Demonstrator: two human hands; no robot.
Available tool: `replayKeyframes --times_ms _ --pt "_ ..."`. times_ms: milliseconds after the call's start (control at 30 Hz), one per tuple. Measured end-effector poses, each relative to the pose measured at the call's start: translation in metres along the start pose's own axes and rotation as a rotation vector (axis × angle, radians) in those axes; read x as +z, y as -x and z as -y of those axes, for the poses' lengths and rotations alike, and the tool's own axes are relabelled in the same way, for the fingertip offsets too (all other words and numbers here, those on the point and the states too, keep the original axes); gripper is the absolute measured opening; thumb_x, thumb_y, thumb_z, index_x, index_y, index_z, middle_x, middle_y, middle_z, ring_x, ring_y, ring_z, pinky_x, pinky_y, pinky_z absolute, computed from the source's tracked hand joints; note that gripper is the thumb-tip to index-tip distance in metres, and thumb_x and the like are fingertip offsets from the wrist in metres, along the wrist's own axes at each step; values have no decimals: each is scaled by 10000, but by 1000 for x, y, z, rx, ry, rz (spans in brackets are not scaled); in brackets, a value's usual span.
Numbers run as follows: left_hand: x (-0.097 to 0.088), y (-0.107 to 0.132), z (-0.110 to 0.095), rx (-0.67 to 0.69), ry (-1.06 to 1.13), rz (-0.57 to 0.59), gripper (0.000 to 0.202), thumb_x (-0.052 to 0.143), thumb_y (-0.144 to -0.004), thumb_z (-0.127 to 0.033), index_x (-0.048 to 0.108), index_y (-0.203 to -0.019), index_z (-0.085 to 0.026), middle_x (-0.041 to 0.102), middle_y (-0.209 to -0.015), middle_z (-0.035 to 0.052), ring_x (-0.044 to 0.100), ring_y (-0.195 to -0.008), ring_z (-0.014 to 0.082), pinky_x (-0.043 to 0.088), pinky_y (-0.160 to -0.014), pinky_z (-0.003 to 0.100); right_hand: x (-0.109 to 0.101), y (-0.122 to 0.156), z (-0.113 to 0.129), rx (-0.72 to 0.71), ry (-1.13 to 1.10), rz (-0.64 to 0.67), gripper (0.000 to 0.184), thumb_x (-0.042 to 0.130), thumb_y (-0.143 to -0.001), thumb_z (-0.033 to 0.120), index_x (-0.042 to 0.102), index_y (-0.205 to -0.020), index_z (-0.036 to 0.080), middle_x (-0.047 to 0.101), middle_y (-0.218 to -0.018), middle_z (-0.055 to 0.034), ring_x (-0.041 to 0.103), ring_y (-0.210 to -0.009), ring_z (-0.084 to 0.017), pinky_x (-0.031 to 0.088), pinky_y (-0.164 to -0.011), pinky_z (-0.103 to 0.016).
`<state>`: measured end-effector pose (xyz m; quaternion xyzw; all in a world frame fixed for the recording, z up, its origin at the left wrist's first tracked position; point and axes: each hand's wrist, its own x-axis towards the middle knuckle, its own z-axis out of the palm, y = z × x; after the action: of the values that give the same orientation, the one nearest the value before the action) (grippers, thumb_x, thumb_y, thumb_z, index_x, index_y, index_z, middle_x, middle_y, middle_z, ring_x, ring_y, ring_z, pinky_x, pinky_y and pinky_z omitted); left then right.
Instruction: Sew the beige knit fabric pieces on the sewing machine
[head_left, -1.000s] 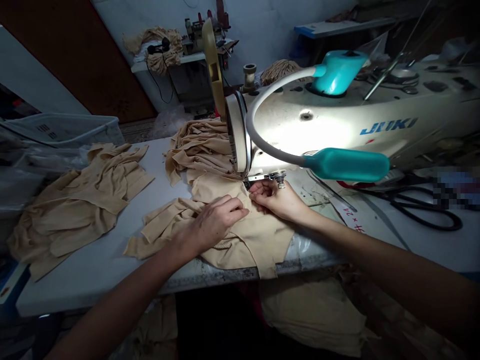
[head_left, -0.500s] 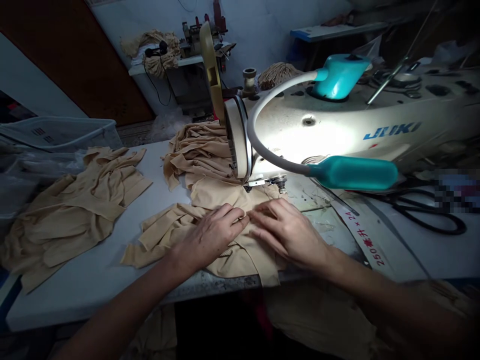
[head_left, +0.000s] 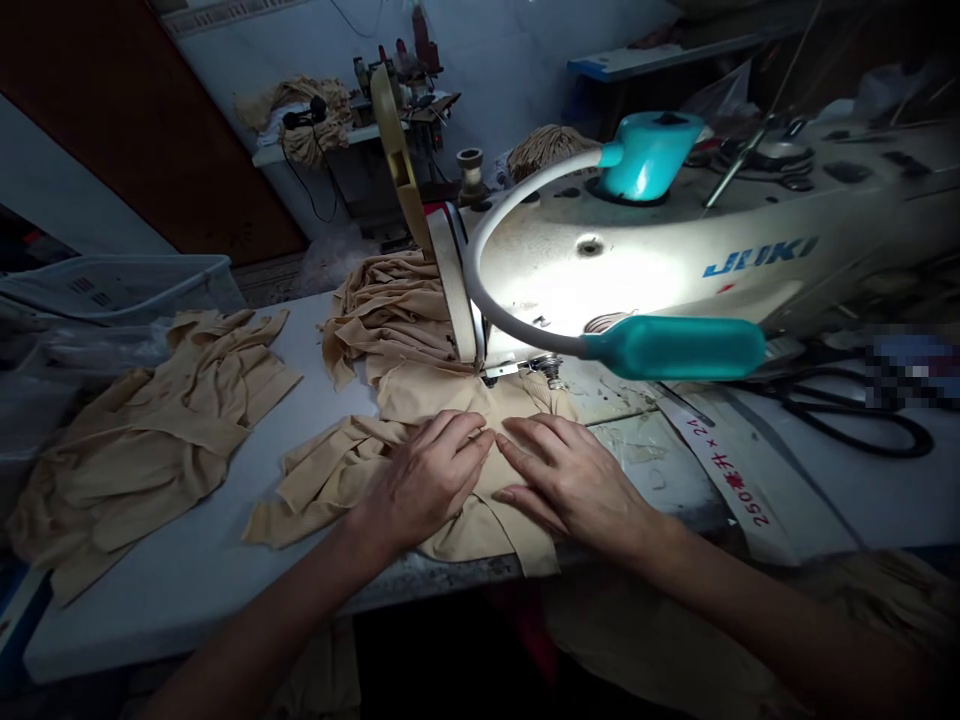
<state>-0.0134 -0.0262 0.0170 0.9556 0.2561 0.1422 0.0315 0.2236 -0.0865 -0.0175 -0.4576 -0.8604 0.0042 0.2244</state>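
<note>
A beige fabric piece lies on the white table under the needle area of a white Juki sewing machine. My left hand rests flat on the fabric with its fingers stretched toward the needle. Beside it, fingertips nearly touching, my right hand also lies flat and open on the fabric. Both hands press the cloth just in front of the presser foot.
A teal gooseneck lamp hangs over the needle area. More beige pieces are piled behind the machine and at the left. Black scissors lie at the right. A plastic crate stands at far left.
My right hand left the presser foot area, came back toward me and laid itself flat on the fabric beside my left hand. The left hand has stayed on the cloth.
</note>
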Motion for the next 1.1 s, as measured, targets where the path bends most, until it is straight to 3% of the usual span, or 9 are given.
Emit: replayKeyframes --times_ms 200,433,633,800,1100 --pt "8 -12 -4 -141 -48 22 356 450 -1129 -273 617 -1420 -154 674 -1399 122 590 -1248 273 543 -1068 452 1 1 -5 -40 -11 -17 522 586 -1069 493 639 -1440 129 643 -1466 -183 581 -1284 -372 558 -1009 -536" --pt "16 -22 28 -224 -41 25 440 429 -1117 -267 572 -1525 -180 602 -1542 83 529 -1281 300 513 -1077 475 0 -11 -13 -47 -27 -12 514 577 -1070 506 661 -1410 130 652 -1444 -190 563 -1319 -382 546 -1034 -544" --pt "15 -35 50 -204 -89 62 437 439 -1095 -255 607 -1492 -185 683 -1376 107 536 -1277 319 480 -1099 486 -1 -21 -20 -8 -16 1 527 582 -1064 514 661 -1423 136 655 -1425 -195 565 -1306 -390 546 -1028 -561" --pt "15 -45 61 -171 -118 87 345 461 -1084 -256 711 -1316 -203 699 -1218 118 584 -1182 312 492 -1037 476 1 -26 -23 18 19 6 534 532 -1084 520 652 -1453 152 613 -1495 -204 550 -1339 -398 531 -1036 -569" --pt "17 -43 53 -203 -200 54 299 499 -1075 -238 667 -1319 -196 692 -1271 122 586 -1243 332 517 -1018 498 2 -27 -25 31 26 10 498 558 -1078 504 652 -1457 194 579 -1545 -195 551 -1361 -394 525 -1034 -582"
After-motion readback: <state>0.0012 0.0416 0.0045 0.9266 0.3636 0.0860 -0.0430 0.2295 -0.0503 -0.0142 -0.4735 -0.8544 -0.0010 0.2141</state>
